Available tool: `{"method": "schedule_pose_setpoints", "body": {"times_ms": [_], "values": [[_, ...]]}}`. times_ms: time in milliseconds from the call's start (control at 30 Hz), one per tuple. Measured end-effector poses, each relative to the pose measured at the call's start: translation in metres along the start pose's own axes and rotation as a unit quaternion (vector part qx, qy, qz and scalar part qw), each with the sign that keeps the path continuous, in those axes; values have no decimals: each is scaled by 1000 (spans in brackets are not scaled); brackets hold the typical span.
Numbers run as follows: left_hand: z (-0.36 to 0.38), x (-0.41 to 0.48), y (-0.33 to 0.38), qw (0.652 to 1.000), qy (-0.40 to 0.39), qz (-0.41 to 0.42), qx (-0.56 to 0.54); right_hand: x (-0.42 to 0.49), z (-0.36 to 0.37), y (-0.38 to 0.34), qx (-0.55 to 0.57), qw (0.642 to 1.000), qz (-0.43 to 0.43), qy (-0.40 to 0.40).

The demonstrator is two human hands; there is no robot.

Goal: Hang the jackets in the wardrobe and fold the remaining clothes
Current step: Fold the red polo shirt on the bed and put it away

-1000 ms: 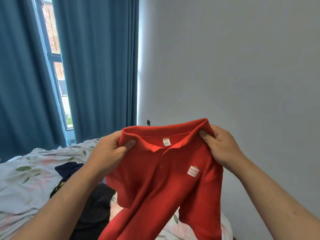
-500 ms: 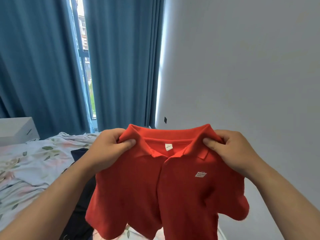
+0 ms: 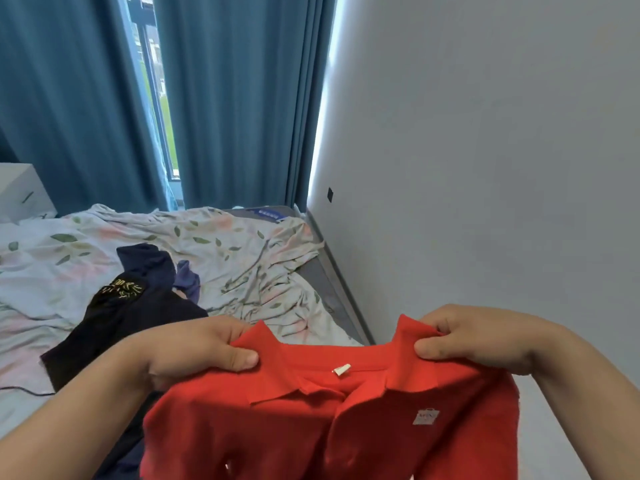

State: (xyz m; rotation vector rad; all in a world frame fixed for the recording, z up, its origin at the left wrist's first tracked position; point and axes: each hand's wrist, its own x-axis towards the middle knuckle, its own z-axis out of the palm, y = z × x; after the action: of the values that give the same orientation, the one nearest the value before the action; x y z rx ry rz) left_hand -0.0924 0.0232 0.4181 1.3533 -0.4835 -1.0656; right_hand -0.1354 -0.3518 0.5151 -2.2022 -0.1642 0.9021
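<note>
A red polo shirt (image 3: pixel 311 424) with a small white chest logo hangs in front of me, its front facing me and collar up. My left hand (image 3: pixel 194 351) pinches its left shoulder beside the collar. My right hand (image 3: pixel 474 337) pinches the right shoulder the same way. The shirt is stretched between both hands, and its lower part runs out of the frame. Left of it, a dark pile of clothes (image 3: pixel 138 306) with a yellow print lies on the bed.
The bed (image 3: pixel 249 251) carries a crumpled floral sheet and runs along the grey wall (image 3: pixel 485 168) on the right. Blue curtains (image 3: pixel 235 98) cover the window behind it. A white bedside cabinet (image 3: pixel 19 192) stands at the far left.
The shirt and both hands have come down lower in view and my hands have spread wider apart. The camera now looks more down at the bed.
</note>
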Motion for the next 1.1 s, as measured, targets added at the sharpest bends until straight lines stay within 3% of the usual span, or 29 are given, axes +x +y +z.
{"method": "schedule_pose_setpoints", "body": {"times_ms": [100,267,467,667,833,900,1000,1100], "values": [[-21,44,-46,993,107,-49,-33,60,0,39,36,998,50,4],[-59,133,-135,939,325,-110,-10,197,10,128,34,992,104,60],[-116,240,-262,866,477,-148,37,371,32,252,-6,988,124,87],[-198,325,-386,811,536,-179,153,523,73,362,-99,977,95,164],[-257,382,-466,701,576,-225,354,615,111,424,-232,915,28,329],[-274,395,-485,660,563,-234,438,640,118,443,-280,891,-18,357],[-301,406,-494,605,492,-176,601,669,117,465,-332,857,-117,377],[-332,407,-494,592,474,-140,636,689,110,474,-358,818,-183,411]]}}
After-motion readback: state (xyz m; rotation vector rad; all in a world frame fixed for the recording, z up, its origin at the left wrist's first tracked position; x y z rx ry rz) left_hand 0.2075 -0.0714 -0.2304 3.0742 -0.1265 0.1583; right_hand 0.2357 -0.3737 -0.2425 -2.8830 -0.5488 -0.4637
